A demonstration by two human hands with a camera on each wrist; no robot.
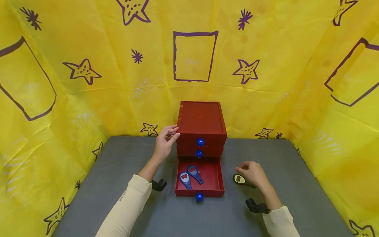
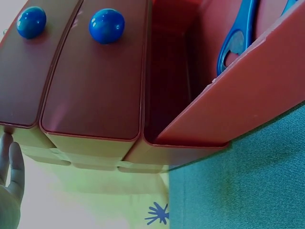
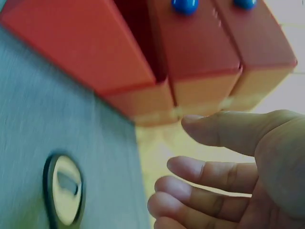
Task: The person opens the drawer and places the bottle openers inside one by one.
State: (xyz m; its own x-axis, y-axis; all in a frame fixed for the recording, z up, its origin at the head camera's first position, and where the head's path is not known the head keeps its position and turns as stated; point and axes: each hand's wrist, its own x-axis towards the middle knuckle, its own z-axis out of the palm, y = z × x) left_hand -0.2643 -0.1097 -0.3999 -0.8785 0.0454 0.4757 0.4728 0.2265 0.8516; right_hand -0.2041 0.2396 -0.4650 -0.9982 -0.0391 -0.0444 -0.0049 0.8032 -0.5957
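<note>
A red chest of drawers (image 1: 201, 117) with blue knobs stands at the back of the table, its bottom drawer (image 1: 211, 184) pulled out. Two blue bottle openers, one with a light face (image 1: 185, 177) and one darker (image 1: 193, 172), lie in that drawer's left part. My left hand (image 1: 166, 141) touches the chest's left side near the top front corner, fingers extended. To the right of the drawer, a black bottle opener with a cream face (image 1: 239, 179) lies on the table. Just over it hovers my right hand (image 1: 253, 172), fingers loosely bent and, in the right wrist view, holding nothing.
The two upper drawers with their blue knobs (image 1: 200, 142) are closed. A grey table (image 1: 124, 164) carries everything, and yellow cloth (image 1: 195, 92) with purple drawings surrounds it at the back and sides. Black wrist mounts (image 1: 159, 185) sit on both forearms.
</note>
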